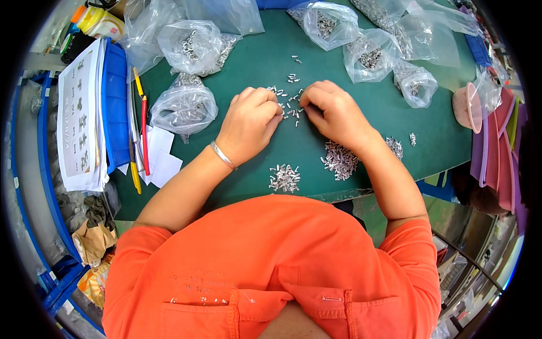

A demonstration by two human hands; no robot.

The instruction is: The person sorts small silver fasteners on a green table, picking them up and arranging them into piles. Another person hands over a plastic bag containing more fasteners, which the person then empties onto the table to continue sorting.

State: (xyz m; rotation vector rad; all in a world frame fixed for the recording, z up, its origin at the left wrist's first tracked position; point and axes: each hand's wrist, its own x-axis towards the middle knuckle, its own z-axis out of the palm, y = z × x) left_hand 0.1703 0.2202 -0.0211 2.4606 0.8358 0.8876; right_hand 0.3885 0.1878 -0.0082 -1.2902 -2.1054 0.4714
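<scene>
A green table (pixel 429 141) carries clear bags (pixel 185 107), small metal pieces (pixel 285 178), seemingly clips, and paper slips (pixel 161 155).

Open green mat (pixel 254 73) at twelve o'clock of both hands; plastic bags (pixel 186 107) block nine, further bags (pixel 370 56) one, part heaps (pixel 340 160) five and six o'clock.

On the worktop (pixel 254 73), loose metal pieces (pixel 288 101) lie between both hands. Two small heaps (pixel 285 178) sit nearer the person, one beside the right forearm. Bags (pixel 186 107), apparently of like parts, line the far side; a tray (pixel 116 107) stands left.
</scene>
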